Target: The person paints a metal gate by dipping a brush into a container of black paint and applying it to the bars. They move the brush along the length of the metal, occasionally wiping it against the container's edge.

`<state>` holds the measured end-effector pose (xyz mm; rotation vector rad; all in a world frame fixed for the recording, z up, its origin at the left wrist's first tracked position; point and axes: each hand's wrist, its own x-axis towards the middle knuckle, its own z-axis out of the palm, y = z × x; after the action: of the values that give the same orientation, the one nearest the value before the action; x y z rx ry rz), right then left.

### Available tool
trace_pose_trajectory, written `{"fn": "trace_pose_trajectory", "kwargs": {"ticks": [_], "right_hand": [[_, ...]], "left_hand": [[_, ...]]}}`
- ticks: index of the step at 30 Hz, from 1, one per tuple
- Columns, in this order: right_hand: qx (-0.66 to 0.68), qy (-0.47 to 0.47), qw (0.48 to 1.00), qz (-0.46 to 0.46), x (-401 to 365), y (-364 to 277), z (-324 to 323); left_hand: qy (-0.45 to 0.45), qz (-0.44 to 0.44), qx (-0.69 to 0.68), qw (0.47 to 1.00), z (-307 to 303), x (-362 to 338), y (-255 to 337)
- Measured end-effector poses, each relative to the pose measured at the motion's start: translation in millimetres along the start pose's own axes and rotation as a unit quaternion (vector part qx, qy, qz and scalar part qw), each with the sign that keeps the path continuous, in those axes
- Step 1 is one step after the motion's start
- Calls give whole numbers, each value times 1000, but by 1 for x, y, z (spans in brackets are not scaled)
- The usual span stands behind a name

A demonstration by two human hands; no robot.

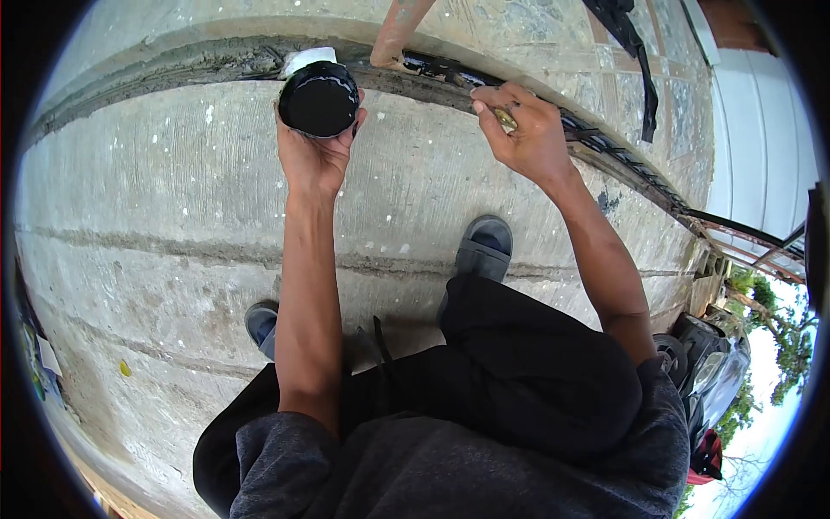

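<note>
Paint can (319, 99) rests in left hand (316, 154); right hand (529, 137) grips brush (506, 119).

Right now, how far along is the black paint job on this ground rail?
Looks done: the rail stretch beside the other person's hand is glossy black. In hand: the left hand holds the paint cup, seemingly quite full; the right hand grips a brush at the rail. Left: the groove farther left looks dull grey, probably unpainted.
</note>
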<state>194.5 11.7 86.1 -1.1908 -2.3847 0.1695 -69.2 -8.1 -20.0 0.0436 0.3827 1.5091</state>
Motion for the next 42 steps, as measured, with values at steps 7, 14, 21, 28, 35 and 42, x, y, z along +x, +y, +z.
{"fn": "trace_pose_trajectory", "kwargs": {"ticks": [7, 14, 21, 28, 35, 42], "right_hand": [[-20, -17, 1000, 18, -8, 18, 50], [-39, -13, 999, 15, -20, 7, 48], [40, 131, 987, 83, -20, 20, 31], [272, 245, 882, 296, -52, 22, 89], [276, 254, 883, 284, -59, 25, 80], [221, 203, 924, 237, -59, 15, 88]], "left_hand": [[18, -11, 23, 1000, -8, 1, 4], [10, -7, 18, 1000, -16, 5, 8], [-1, -21, 2, 1000, -13, -1, 5], [50, -16, 60, 997, -6, 0, 5], [43, -9, 53, 998, -13, -1, 3], [20, -24, 40, 999, -10, 0, 4]]}}
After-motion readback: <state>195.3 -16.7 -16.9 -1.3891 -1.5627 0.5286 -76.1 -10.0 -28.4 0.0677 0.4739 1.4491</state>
